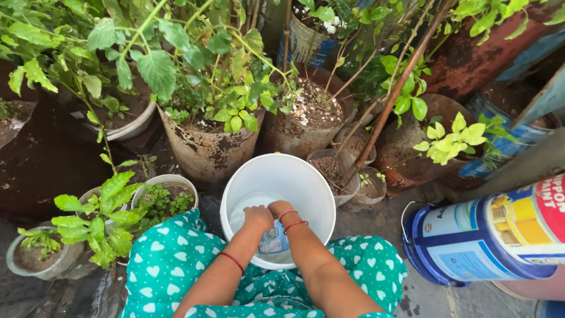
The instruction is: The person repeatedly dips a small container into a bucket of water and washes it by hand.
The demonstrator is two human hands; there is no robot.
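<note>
A white plastic bucket stands on the ground between my knees, with a little water at its bottom. Both my hands reach down inside it. My left hand and my right hand are closed side by side on a small blue-and-white object that lies partly under my forearms; I cannot tell what it is. Red thread bands circle my right wrist and left forearm. My legs in teal cloth with white hearts frame the bucket.
Potted plants crowd the far side: a rusty metal pot with leafy stems, a soil-filled pot, small pots at left. A blue-and-white paint can lies tilted at right, held by another person. The ground is wet and dark.
</note>
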